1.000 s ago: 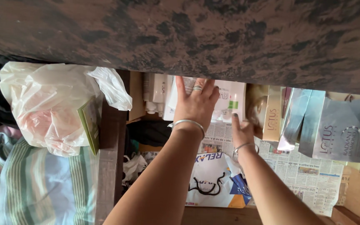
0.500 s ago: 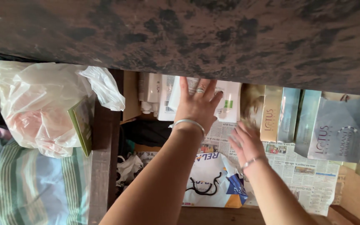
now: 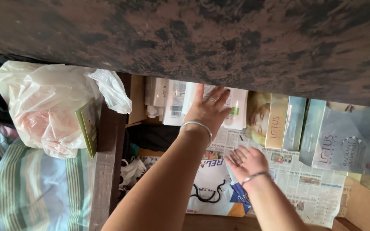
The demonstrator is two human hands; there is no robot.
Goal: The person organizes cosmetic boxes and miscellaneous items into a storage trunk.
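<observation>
My left hand (image 3: 206, 112), with a ring and a silver bangle, lies flat with its fingers spread on white cosmetic boxes (image 3: 174, 102) that stand at the back of a shelf under a dark stone slab (image 3: 219, 38). Lower and to the right, my right hand (image 3: 245, 160) is open, palm turned up, holding nothing. It hovers over the newspaper lining (image 3: 313, 182) and a white paper bag (image 3: 213, 188). Gold and pale blue cosmetic boxes (image 3: 279, 122) stand in a row right of my left hand.
A larger silver-blue box (image 3: 350, 143) leans at the right end of the row. A wooden divider (image 3: 108, 162) separates this shelf from folded striped cloth (image 3: 39, 192), a pink-white plastic bag (image 3: 50, 107) and a green booklet (image 3: 88, 128) on the left.
My right hand has left the gold box, dropped toward me and turned palm up. My left hand has slid slightly right on the white boxes. The blue boxes now stand straighter.
</observation>
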